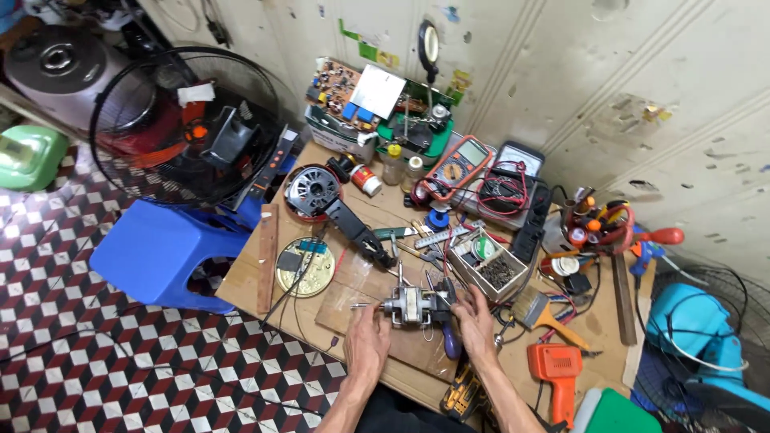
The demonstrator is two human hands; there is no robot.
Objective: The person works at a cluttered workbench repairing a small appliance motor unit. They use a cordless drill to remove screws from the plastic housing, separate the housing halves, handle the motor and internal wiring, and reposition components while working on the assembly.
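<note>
Both hands are on a small fan motor (pixel 411 305) sitting on a wooden board near the front edge of the bench (pixel 241 277). The left hand (pixel 367 341) has its fingers curled against the shaft end of the motor, and the right hand (pixel 475 322) is pressed against the other end with fingers bunched; can't tell how hard either one is gripping. If it were me, I'd keep the motor flat on the board and steady it from both ends so the thin wires around it don't snag.

Room-wise: red and white patterned tile floor (pixel 72 353), scuffed pale wall, a big black fan guard (pixel 180 124) on the left, a blue plastic stool (pixel 160 248) beside the bench. On the bench: an orange multimeter (pixel 459 166), a small box of screws (pixel 493 269), an orange solder gun (pixel 557 369), a paintbrush (pixel 541 311), a round brass-coloured plate (pixel 305 267).
</note>
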